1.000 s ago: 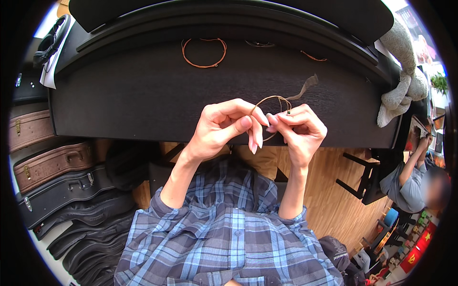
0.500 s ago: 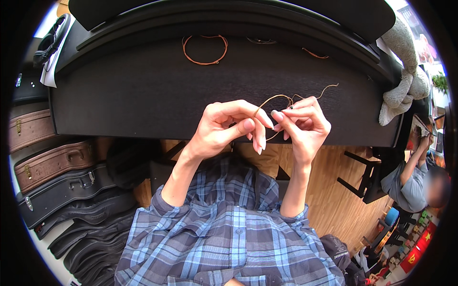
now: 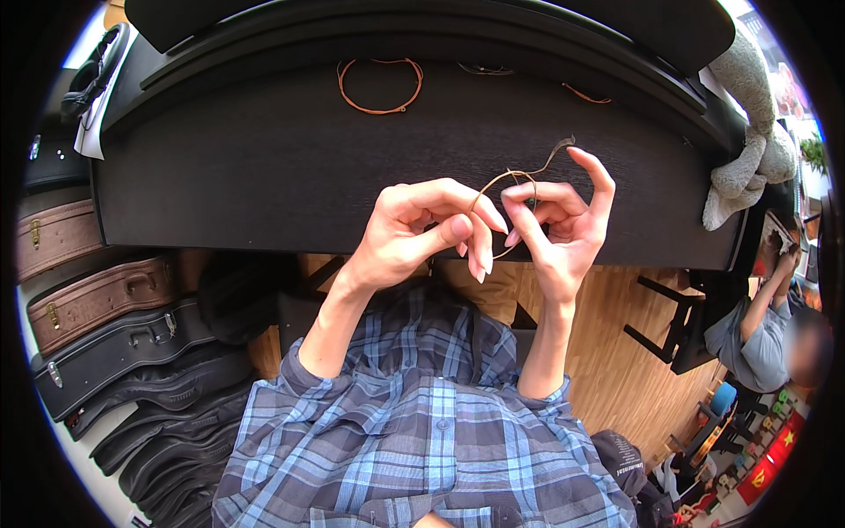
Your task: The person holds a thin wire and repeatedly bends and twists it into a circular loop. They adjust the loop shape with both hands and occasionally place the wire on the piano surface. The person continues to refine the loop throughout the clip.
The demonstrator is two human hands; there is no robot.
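Observation:
Between my two hands is a thin bronze-coloured guitar string (image 3: 489, 184), bent into a small loop, its free end curling up beyond my right fingers. My left hand (image 3: 418, 227) pinches the loop's left side between thumb and fingers. On the other side, my right hand (image 3: 563, 224) pinches the string with thumb and index finger, while an outer finger stretches up near the loose end. Both hands hover over the near edge of a black tabletop (image 3: 246, 176). Farther back on it lie a coiled copper-coloured string (image 3: 378, 112), a short copper-coloured piece (image 3: 585, 94) and a thin silvery string (image 3: 486, 69).
A grey plush toy (image 3: 738, 180) sits at the table's right end. Brown instrument cases (image 3: 97, 299) and several black ones (image 3: 123, 348) stack up on the left. To the right are a black stand or stool (image 3: 673, 326) and another person in grey (image 3: 757, 348).
The string's free end has swung left and now curls upward. My right hand's outer finger has lifted and straightened. My left hand stays almost where it was.

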